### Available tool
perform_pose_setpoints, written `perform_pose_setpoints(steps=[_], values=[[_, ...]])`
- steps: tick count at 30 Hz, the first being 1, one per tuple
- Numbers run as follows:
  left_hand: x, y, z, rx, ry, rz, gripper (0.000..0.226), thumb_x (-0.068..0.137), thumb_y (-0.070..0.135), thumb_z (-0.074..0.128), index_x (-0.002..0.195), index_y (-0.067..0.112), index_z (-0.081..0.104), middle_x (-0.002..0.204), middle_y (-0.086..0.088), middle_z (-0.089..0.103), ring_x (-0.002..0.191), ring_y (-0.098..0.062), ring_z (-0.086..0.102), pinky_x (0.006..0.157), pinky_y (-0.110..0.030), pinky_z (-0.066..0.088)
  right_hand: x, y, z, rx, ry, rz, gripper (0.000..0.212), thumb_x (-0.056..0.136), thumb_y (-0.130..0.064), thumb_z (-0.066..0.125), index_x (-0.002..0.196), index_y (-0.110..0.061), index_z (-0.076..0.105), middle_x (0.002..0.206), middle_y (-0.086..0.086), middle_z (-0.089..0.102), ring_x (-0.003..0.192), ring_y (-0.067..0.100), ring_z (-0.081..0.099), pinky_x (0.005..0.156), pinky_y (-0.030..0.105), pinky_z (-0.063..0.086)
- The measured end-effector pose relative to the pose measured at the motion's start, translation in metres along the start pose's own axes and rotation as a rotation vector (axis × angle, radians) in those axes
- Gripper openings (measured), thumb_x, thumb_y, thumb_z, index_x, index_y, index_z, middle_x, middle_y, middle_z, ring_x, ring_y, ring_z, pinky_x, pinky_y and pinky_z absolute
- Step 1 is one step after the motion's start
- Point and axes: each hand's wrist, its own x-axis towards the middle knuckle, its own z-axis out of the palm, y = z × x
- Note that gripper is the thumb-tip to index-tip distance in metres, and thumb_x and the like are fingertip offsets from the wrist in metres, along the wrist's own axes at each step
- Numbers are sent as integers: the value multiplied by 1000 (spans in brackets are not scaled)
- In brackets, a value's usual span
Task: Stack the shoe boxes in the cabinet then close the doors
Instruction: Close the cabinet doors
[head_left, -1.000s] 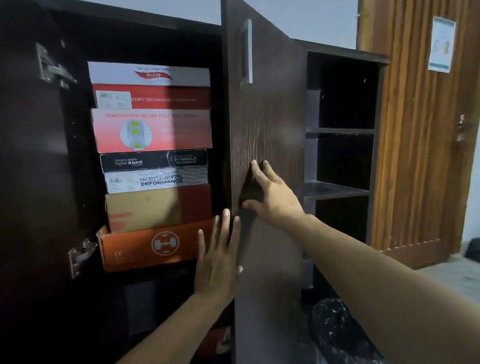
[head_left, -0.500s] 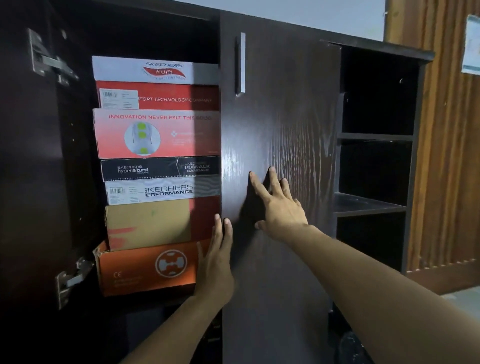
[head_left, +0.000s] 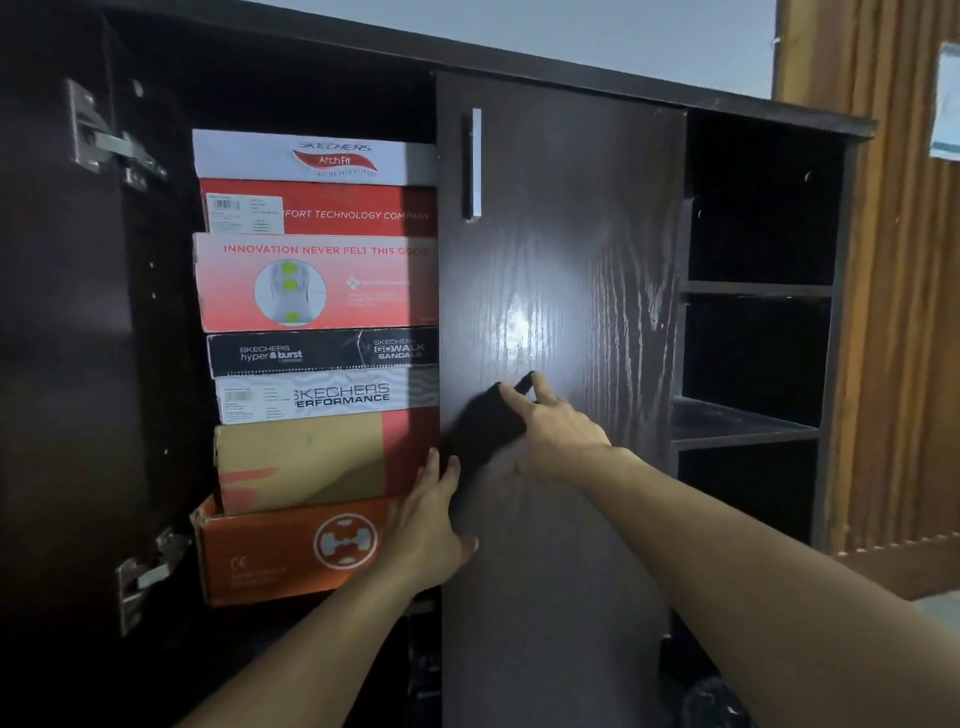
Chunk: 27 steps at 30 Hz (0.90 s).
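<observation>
Right door (head_left: 561, 312) sits across the cabinet's middle bay, blocking it. Left bay open at the front but filled by the shoe box stack (head_left: 317, 358). Open shelves (head_left: 748, 423) at far right are reachable.

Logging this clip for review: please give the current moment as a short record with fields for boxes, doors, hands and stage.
boxes: stack of shoe boxes inside the cabinet, orange box lowest
right door: right door nearly closed
left door: left door open
right hand: right hand flat on the right door's face
left hand: left hand at that door's edge
stage: boxes stacked, doors not yet closed
</observation>
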Motion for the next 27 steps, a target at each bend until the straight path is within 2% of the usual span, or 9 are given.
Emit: perform_pose_setpoints(steps=[3,6,8,10,15,19,22,24,27], values=[[-20,10,-16,44,-5,-24,94,81,30,73,154,18,15,163,-7,-1,150,-23,6,119,-37,19,-19,-11,-16,53,-15,-37,90,83,-18,71,153,-33,17,161,3,16,132,34,44,93,40,50],[-51,17,-38,72,59,-27,90,79,33,74,153,17,25,162,-8,15,148,-22,16,117,-31,20,-49,-27,-35,117,-3,-98,80,81,-27,74,149,-25,32,143,7,49,123,28,53,97,37,49],[-78,21,-56,74,85,-26,87,78,33,74,151,17,30,159,-7,24,147,-19,22,117,-31,23,-74,-43,-49,140,-12,-156,66,83,-27,70,142,-21,43,134,10,57,119,28,55,98,38,49],[-109,27,-77,84,100,-53,85,78,31,75,149,16,32,159,-7,25,147,-20,22,117,-34,23,-98,-59,-62,147,-10,-199,60,83,-26,69,138,-18,49,131,12,59,120,30,55,99,38,47],[-197,43,-138,218,201,-62,72,78,32,72,142,18,43,152,-4,38,140,-22,33,112,-36,31,-144,-107,-82,218,6,-284,78,74,-36,80,142,-23,46,138,6,56,119,24,56,100,36,47],[-272,45,-180,271,406,15,49,79,28,73,126,18,61,134,0,59,129,-22,47,105,-33,37,-175,-152,-95,272,2,-406,79,76,-39,79,144,-19,43,144,4,50,128,23,50,107,37,42],[-312,29,-207,374,585,93,41,78,23,72,117,10,68,123,-6,66,125,-26,53,106,-46,43,-197,-191,-105,311,3,-508,75,80,-36,77,144,-15,43,143,5,51,130,23,50,108,35,40],[-332,17,-223,404,692,125,41,77,20,66,116,7,68,126,-9,63,127,-29,50,105,-51,42,-208,-217,-112,331,15,-569,71,81,-33,77,142,-13,46,140,7,55,126,24,53,105,33,42],[-351,1,-239,382,807,56,52,79,14,68,129,7,56,141,-11,47,135,-30,39,108,-54,36,-217,-255,-116,374,26,-631,72,80,-34,76,142,-11,46,138,8,56,125,25,54,104,34,44]])
